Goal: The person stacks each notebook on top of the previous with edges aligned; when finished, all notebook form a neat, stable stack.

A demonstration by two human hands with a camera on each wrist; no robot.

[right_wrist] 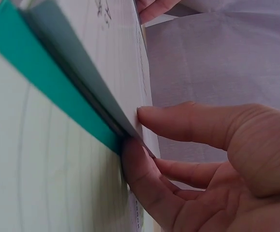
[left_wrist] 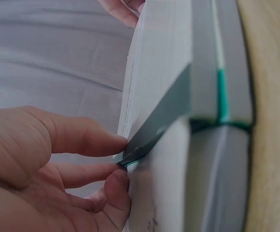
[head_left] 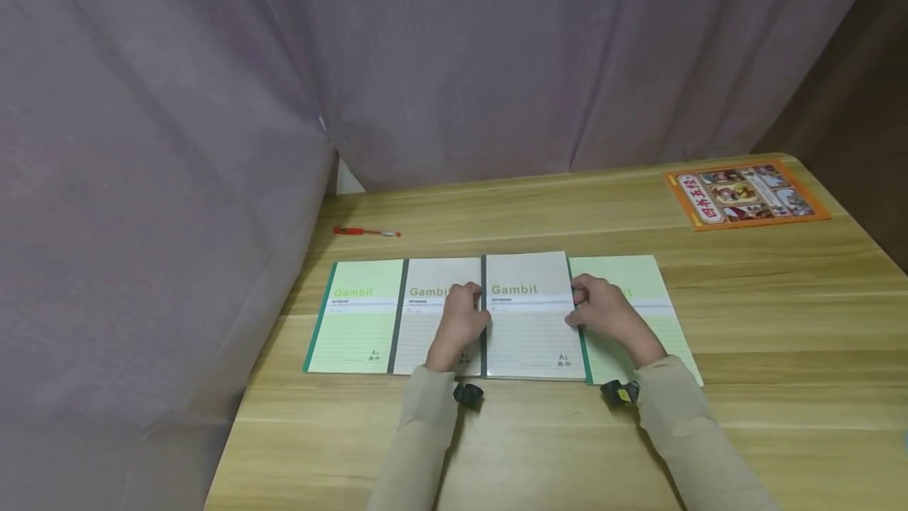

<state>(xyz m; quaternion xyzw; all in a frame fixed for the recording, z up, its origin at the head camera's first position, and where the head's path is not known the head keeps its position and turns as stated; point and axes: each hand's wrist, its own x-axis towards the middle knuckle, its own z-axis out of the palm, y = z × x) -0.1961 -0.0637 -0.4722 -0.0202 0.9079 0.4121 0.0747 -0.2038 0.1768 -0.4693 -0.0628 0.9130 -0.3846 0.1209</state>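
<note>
Four Gambit notebooks lie side by side in a row in the head view. The third from the left, a white notebook (head_left: 528, 341) with a dark grey spine, is between my hands. Its spine edge is pinched by my left hand (head_left: 461, 326), thumb above and fingers at the edge in the left wrist view. My right hand (head_left: 610, 310) pinches the opposite edge, over the green spine of a pale green notebook (head_left: 667, 322). Under my left hand lies another white notebook (head_left: 422, 337); farther left is a second pale green notebook (head_left: 355, 337).
A red pen (head_left: 366, 232) lies behind the row, at the left. Toward the back right corner of the wooden table (head_left: 539, 448) is an orange illustrated book (head_left: 745, 194). Grey curtain (head_left: 454, 61) hangs along the back and left.
</note>
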